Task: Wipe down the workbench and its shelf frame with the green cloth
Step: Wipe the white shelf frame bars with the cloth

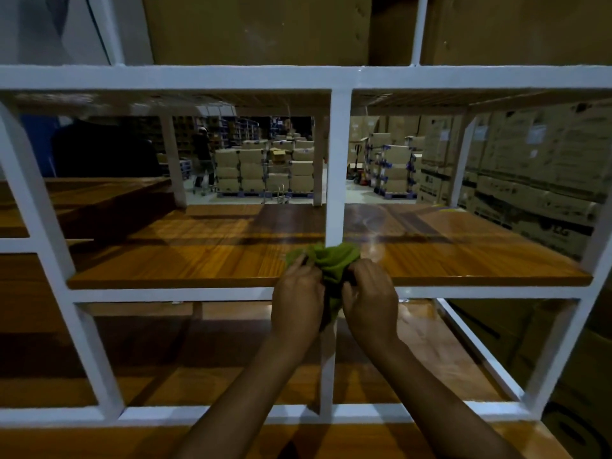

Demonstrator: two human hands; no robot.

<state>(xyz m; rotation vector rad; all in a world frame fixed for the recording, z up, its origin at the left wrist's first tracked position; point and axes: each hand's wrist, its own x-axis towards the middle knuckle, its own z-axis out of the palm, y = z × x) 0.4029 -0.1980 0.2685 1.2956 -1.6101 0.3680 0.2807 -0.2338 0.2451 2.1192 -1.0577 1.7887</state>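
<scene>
The green cloth (332, 265) is bunched around the foot of the white middle upright (338, 167) of the shelf frame, where it meets the wooden shelf board (198, 260). My left hand (298, 301) grips the cloth's left side with curled fingers. My right hand (371, 298) grips its right side. Both hands sit at the shelf's front edge, over the white front rail (165, 294). The lower part of the cloth hangs down between my hands and is partly hidden by them.
A lower wooden board (198, 362) lies beneath, and the workbench top (99, 442) is nearest me. White frame posts stand at left (36, 207) and right (563, 346). Stacked cardboard boxes (530, 167) and pallets fill the warehouse behind; a person (203, 157) stands far off.
</scene>
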